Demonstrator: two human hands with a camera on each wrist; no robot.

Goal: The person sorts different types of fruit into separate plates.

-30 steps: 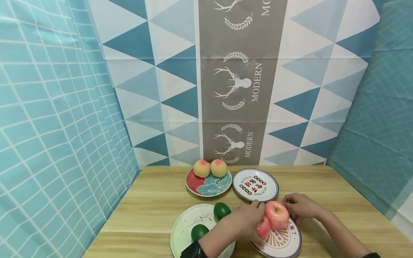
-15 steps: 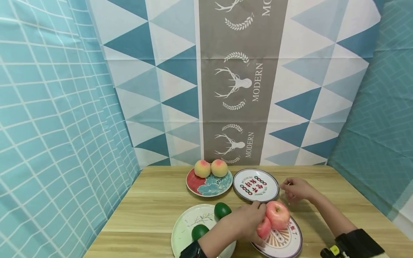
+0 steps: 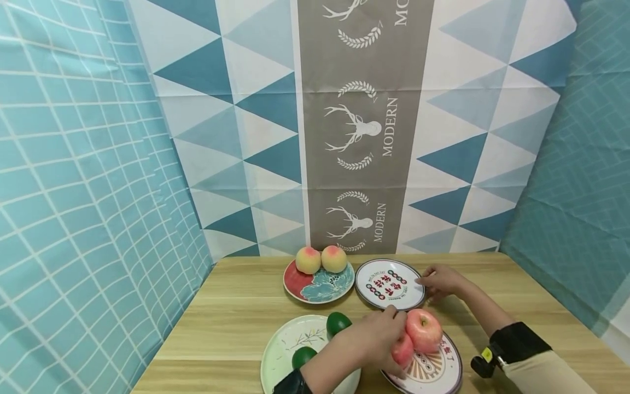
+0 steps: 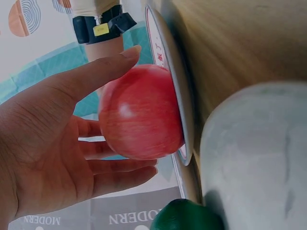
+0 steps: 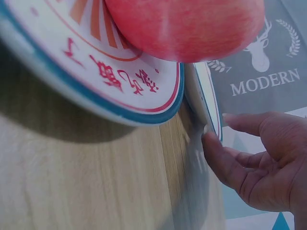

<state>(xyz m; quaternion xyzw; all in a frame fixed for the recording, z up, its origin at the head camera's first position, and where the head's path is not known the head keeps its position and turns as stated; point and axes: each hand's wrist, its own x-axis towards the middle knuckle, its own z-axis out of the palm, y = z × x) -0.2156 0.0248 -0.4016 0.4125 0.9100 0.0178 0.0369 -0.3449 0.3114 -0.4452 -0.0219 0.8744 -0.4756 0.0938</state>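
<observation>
My left hand (image 3: 376, 339) cups a red apple (image 4: 139, 112), fingers and thumb spread around its sides. This apple sits on a patterned plate (image 3: 449, 364) beside a second, pinker apple (image 3: 423, 330). My right hand (image 3: 445, 282) is farther back, at the right rim of a white plate with red lettering (image 3: 376, 268). In the right wrist view, thumb and fingertips of the right hand (image 5: 268, 167) pinch that rim from both sides. The left hand covers part of the nearer apple in the head view.
Two peaches (image 3: 321, 260) sit on a red and blue plate (image 3: 320, 295) at the back. A pale green plate (image 3: 275, 350) with two dark green fruits (image 3: 338, 324) stands front left, partly under the left forearm. Patterned cloth (image 3: 361, 164) hangs behind the wooden table (image 3: 221, 317).
My right hand has left the side of the apple plate, moved back, and taken the right rim of the lettered plate. The left hand stays on the apple.
</observation>
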